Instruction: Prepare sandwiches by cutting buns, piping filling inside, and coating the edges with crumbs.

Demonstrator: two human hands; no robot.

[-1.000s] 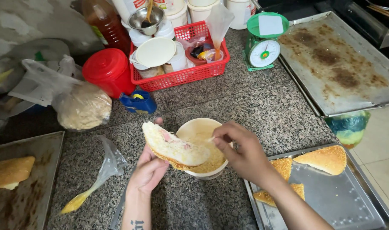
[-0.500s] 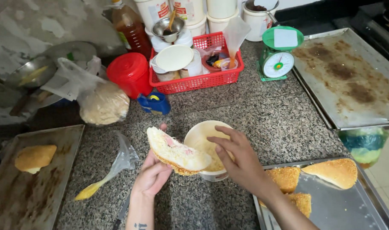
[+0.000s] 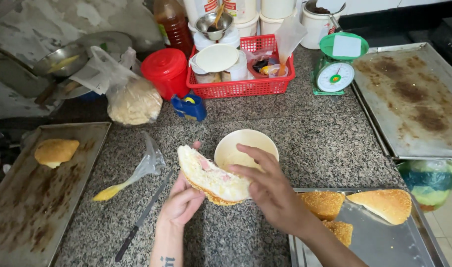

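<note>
My left hand (image 3: 182,201) holds a split sesame bun (image 3: 212,176) from below, cut side up, with white cream and pink bits on it. My right hand (image 3: 268,185) hovers over the bun's right end, fingers spread and touching the filling, holding nothing. Just behind the bun stands a cream-coloured bowl (image 3: 245,143) with yellowish filling inside. A knife (image 3: 142,217) lies on the granite counter (image 3: 315,133) left of my left forearm. A piping bag (image 3: 132,173) with yellow sauce lies further left.
Metal tray (image 3: 394,242) at front right carries sesame buns (image 3: 384,203). A left tray (image 3: 33,198) holds one bun (image 3: 56,151). Behind: red basket (image 3: 245,86) of tubs, red-lidded jar (image 3: 167,71), green scale (image 3: 337,64), bagged floss (image 3: 134,101), stained tray (image 3: 414,99).
The view has tilted down and shifted. My right hand moved from the bowl's rim onto the bun's filling. The left hand keeps holding the bun.
</note>
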